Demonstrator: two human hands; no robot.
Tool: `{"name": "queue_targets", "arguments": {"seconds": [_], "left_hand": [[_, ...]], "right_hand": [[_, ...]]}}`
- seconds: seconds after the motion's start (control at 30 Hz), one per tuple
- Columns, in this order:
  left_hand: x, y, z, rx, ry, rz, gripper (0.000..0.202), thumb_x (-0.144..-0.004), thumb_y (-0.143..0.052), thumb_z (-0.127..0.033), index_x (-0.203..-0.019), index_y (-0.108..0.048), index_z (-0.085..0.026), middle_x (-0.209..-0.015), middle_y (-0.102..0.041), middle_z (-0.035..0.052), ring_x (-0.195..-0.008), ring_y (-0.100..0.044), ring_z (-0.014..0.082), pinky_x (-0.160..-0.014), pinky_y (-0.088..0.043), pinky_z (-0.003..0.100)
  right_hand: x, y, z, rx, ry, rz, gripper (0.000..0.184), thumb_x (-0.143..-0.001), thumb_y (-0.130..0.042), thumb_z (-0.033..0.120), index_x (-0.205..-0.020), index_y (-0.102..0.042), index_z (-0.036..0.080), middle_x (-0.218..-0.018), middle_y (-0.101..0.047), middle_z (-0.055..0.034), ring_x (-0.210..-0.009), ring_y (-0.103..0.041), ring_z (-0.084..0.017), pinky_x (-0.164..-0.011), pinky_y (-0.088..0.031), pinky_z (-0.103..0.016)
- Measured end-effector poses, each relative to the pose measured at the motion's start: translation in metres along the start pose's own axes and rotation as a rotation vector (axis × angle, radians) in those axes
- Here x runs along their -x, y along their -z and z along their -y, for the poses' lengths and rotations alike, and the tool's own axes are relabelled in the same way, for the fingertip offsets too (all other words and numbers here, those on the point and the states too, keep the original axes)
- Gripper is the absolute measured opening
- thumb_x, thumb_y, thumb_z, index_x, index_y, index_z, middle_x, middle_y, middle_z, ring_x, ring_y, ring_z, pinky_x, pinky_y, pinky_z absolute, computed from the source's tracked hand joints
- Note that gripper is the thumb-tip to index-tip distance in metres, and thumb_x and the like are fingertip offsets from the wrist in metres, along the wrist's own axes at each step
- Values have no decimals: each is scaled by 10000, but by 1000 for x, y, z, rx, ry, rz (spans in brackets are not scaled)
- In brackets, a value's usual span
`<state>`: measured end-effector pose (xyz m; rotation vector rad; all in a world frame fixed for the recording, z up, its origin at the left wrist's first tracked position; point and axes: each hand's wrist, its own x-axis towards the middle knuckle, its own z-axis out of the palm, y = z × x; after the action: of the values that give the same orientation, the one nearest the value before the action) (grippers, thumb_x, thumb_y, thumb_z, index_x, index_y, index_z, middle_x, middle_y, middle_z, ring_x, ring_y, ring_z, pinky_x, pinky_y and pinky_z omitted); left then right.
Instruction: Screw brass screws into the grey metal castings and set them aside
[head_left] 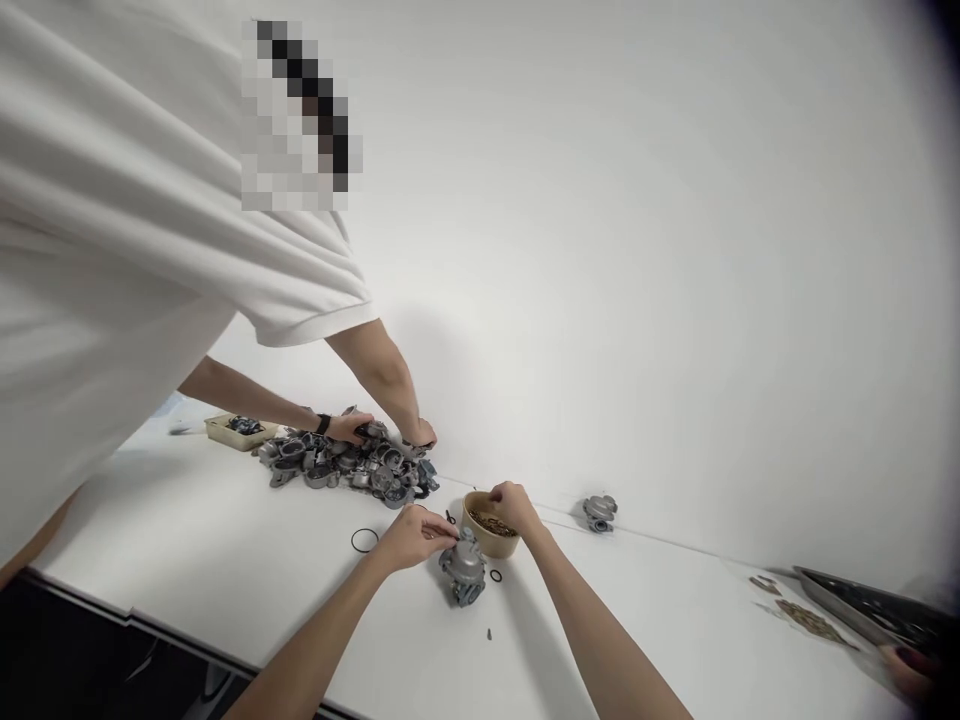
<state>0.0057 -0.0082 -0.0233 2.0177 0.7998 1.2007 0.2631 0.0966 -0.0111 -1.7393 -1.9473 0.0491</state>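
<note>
A grey metal carburetor (463, 568) stands on the white table in front of me. My left hand (411, 538) reaches in from its left, with fingertips pressed together at the top of it. Just behind stands a tan round bowl (501, 545) holding many small brass-coloured screws (491, 523). My right hand (514, 506) is bent over the bowl's far rim, fingers curled down inside; what they pinch is hidden. A small black ring (496, 576) lies beside the carburetor, and a small screw (490, 634) lies nearer me.
A co-worker in a white shirt leans in at left, both hands on a heap of grey metal castings (352, 465). Behind that heap sits a shallow tray (225, 431). A large black ring (364, 541), another carburetor (600, 512) and a dark tray (862, 605) also lie around.
</note>
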Motion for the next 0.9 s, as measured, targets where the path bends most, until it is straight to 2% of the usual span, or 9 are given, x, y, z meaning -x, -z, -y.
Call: {"name": "queue_targets", "arguments": {"seconds": [0.13, 0.33, 0.6, 0.73, 0.9], "left_hand": [[0, 1, 0, 18, 20, 18, 201, -736, -725, -310, -860, -789, -165, -845, -773, 69, -780, -722, 223, -750, -577, 289], [0, 3, 1, -27, 6, 22, 187, -739, -722, -315, -849, -795, -183, -828, -774, 55, -766, -713, 213, -731, -553, 270], [3, 7, 1, -153, -47, 59, 184, -741, -720, -326, -834, -802, -189, -787, -770, 58, -717, -679, 196, -667, -506, 253], [3, 7, 0, -173, -73, 89, 161, -730, -733, -310, -813, -802, -191, -779, -767, 58, -713, -672, 194, -653, -491, 250], [4, 8, -2, -176, -80, 115, 167, -738, -717, -314, -829, -801, -202, -782, -767, 52, -708, -669, 192, -632, -480, 247]], "right_hand": [[-3, -22, 11, 32, 46, 108, 86, -644, -702, 205, -705, -755, 175, -729, -743, -59, -720, -658, -208, -622, -427, -241], [-12, -38, 13, 87, 57, 129, 75, -638, -687, 180, -685, -745, 169, -715, -734, -75, -683, -645, -200, -586, -396, -238], [-10, -41, 2, 116, 66, 167, 118, -724, -641, 205, -724, -755, 174, -732, -728, -68, -636, -631, -177, -576, -381, -237], [-8, -39, 7, 113, 68, 162, 132, -684, -635, 124, -723, -758, 156, -754, -734, -89, -660, -630, -196, -576, -374, -250], [-2, -31, 14, 55, 61, 146, 114, -634, -645, 90, -633, -735, 161, -666, -709, -72, -648, -615, -198, -567, -355, -254]]}}
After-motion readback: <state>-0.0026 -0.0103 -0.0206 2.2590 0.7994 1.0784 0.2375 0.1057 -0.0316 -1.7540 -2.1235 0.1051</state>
